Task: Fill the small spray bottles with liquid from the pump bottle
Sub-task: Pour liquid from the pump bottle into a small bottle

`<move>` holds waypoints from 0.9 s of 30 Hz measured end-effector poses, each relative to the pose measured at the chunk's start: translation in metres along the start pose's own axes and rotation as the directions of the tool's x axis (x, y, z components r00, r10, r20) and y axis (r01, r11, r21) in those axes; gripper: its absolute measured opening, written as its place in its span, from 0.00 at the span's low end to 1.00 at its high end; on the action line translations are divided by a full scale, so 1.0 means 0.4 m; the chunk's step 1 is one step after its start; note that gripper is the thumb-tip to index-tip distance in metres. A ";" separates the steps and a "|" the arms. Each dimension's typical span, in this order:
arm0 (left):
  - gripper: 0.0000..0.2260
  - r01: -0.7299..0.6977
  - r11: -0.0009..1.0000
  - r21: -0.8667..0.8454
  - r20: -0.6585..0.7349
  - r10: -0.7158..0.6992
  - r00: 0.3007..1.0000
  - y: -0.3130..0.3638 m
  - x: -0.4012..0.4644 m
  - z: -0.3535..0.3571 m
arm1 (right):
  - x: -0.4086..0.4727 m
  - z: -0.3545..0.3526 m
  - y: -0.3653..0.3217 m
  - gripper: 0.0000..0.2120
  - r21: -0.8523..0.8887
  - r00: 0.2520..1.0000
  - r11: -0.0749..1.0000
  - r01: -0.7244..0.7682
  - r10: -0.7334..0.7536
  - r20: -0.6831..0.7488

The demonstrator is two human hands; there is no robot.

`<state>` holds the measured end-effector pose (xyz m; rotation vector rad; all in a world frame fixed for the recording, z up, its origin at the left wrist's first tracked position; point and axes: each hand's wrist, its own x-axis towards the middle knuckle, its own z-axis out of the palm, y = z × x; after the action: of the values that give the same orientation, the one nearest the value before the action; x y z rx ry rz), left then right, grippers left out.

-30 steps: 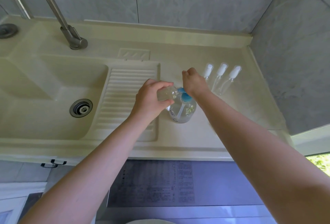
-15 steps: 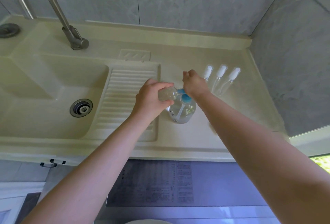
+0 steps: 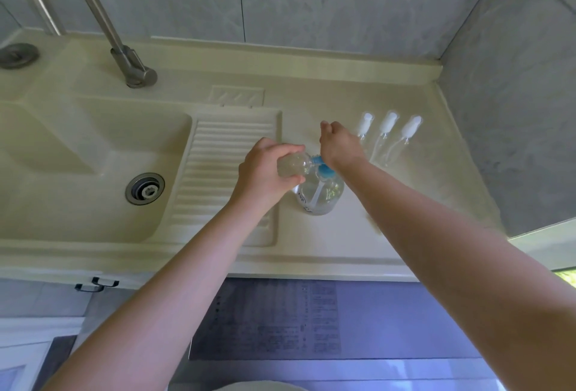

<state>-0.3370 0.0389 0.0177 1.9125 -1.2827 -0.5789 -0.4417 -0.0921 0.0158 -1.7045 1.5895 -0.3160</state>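
Observation:
A clear pump bottle (image 3: 321, 196) with a blue pump head (image 3: 322, 168) stands on the cream counter, right of the ribbed drainboard. My left hand (image 3: 265, 169) grips a small clear bottle (image 3: 293, 163), tilted with its mouth against the blue nozzle. My right hand (image 3: 338, 146) rests on top of the pump head, palm down, fingers pointing away; the top of the pump is hidden beneath it. Three small spray bottles with white caps (image 3: 388, 132) lie side by side on the counter just right of my right hand.
A sink basin with a metal drain (image 3: 145, 188) lies at left, beside the ribbed drainboard (image 3: 224, 172). A metal tap (image 3: 131, 66) rises from the back ledge. Grey tiled walls close the back and right. The counter's front edge (image 3: 280, 266) runs below my forearms.
Both hands stay at the pump bottle. The right hand sits slightly lower on the pump head than one second ago; the small bottle stays at the nozzle.

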 end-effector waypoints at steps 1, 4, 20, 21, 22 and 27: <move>0.25 0.000 1.000 -0.004 -0.003 0.000 1.000 0.001 0.000 0.001 | 0.001 0.001 0.000 0.24 0.011 1.000 1.000 0.002 -0.002 -0.003; 0.25 -0.001 1.000 -0.010 -0.009 0.001 1.000 0.003 0.000 -0.001 | 0.004 -0.007 -0.013 0.28 0.072 0.997 0.997 -0.008 0.003 0.072; 0.25 -0.004 1.000 0.012 -0.001 0.004 1.000 0.001 -0.002 -0.015 | 0.028 -0.014 -0.021 0.22 -0.017 0.995 0.999 -0.035 0.037 0.088; 0.25 -0.006 1.000 0.012 -0.001 0.006 1.000 0.002 -0.001 -0.016 | 0.033 -0.014 -0.023 0.20 -0.025 0.994 0.999 -0.037 0.039 0.107; 0.25 -0.006 1.000 0.008 0.001 0.006 1.000 0.003 -0.001 -0.016 | 0.031 -0.012 -0.021 0.17 0.000 0.995 0.999 -0.047 0.047 0.088; 0.25 0.009 1.000 -0.004 0.006 -0.009 1.000 0.004 -0.002 -0.007 | 0.024 0.008 0.011 0.19 -0.160 0.998 0.986 0.051 -0.054 -0.017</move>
<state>-0.3361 0.0402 0.0206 1.9155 -1.2759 -0.5916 -0.4410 -0.0997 0.0075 -1.8724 1.6243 -0.2385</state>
